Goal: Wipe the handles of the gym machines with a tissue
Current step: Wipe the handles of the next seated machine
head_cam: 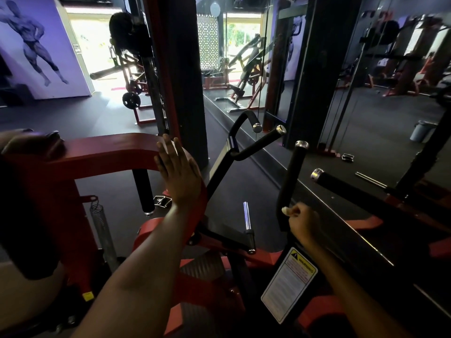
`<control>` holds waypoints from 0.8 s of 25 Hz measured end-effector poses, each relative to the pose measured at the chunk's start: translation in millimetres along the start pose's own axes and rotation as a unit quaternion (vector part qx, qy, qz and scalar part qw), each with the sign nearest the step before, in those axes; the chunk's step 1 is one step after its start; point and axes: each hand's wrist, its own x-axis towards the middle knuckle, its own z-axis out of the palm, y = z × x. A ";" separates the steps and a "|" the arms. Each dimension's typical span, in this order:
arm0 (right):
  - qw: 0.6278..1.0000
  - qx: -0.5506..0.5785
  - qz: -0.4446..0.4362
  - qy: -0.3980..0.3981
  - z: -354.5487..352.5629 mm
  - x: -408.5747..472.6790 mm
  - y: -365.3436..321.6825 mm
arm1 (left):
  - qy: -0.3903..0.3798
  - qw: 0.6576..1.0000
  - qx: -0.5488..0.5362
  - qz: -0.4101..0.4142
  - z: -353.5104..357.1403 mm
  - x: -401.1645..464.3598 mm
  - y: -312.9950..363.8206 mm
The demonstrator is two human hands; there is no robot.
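— What's closest to you right now?

— My own forearms, reaching out from under the camera. The warning label sits just below my right wrist, stuck on the machine's frame.

— And the tissue?

— It's bunched in my right hand. My fingers are curled tight round the tissue, and only a pale corner pokes out on the thumb side. That corner is touching the low end of the upright handle.

— Which way does that handle run from your grip?

— Up and slightly away from me. Its long axis is close to vertical, a black foam sleeve rising from my fist to a chrome cap at the top. So I judge the stroke has to go upward along it, with nearly the whole grip above my hand yet to be covered.

— What's the left hand doing?

— My left hand lies flat on the curved red arm of the machine, fingers straight and holding nothing. I think it is steadying me. It is well apart from the handle, so the right hand is plainly the nearer one for this.

— Other handles after that?

— An angled handle lies to the right, and a pair of bent ones stand further ahead.
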 end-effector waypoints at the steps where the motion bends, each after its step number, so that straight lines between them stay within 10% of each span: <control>1: 1.000 -0.012 -0.012 -0.021 -1.1 -2.6 4.3 | -0.002 1.000 0.000 -0.002 -0.4 0.8 0.3; 8: 0.963 -0.131 -0.202 0.125 -27.5 83.6 -67.5 | -0.023 1.000 -0.013 0.016 -9.4 -1.7 0.1; 16: 0.853 -0.375 -0.353 -0.080 -4.1 26.9 -25.9 | -0.036 0.999 -0.009 0.020 -5.0 -5.1 -4.7; 20: 0.922 -0.273 -0.270 0.047 -25.0 84.7 -59.5 | -0.026 0.999 0.007 0.020 -7.8 -5.6 0.4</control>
